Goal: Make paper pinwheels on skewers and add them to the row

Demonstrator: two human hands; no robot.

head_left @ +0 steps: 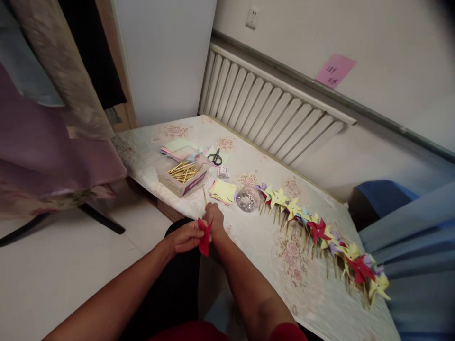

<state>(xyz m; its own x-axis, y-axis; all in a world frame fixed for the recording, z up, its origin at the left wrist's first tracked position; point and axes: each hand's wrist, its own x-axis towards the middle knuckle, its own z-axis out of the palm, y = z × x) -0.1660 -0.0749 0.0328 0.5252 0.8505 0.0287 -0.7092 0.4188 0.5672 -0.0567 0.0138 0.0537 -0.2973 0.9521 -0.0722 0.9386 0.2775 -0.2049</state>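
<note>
Head | left hand [185, 237], right hand [214, 217] | pinch folded red paper pinwheel [205, 238] (thin stick [204, 194])

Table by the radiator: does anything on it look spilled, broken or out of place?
Nothing stands out. The pinwheels lie in an orderly row, the sticks sit inside their box, and the scissors lie flat nearby. The left hand holds a red pinwheel; the right hand grips a stick.
</note>
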